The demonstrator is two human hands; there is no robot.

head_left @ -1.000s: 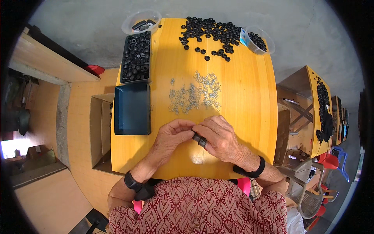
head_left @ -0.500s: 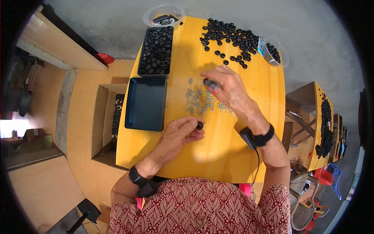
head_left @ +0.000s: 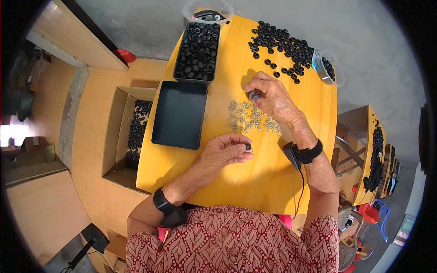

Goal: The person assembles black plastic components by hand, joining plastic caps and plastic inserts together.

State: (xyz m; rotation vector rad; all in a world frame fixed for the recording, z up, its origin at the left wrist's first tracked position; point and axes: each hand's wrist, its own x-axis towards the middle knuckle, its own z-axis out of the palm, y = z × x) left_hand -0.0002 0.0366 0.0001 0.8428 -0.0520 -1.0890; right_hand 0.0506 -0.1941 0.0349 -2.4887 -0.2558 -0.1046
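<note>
My left hand (head_left: 224, 154) is closed near the table's middle, with a small round black plastic part (head_left: 248, 147) pinched between thumb and fingers. Farther off, my right hand (head_left: 276, 101) wraps round a dark, stubby tool (head_left: 254, 96) with a bit of red on it; its exact kind is hidden by the fingers. Under and beside the right hand lies a spread of small shiny metal pieces (head_left: 248, 117), too small to name. An open, shallow dark tray (head_left: 179, 116) lies to the left of the metal pieces.
Behind the tray stands a bin (head_left: 175, 75) full of black parts. Several loose black rings (head_left: 287, 45) lie at the far right, by a clear tub (head_left: 338, 75). Another clear tub (head_left: 231, 9) is at the back. A cardboard box (head_left: 111, 132) sits left of the table.
My right hand's fingers have curled in more closely round the dark tool. My left hand keeps its pinch on the black part. The whole view has shifted slightly.
</note>
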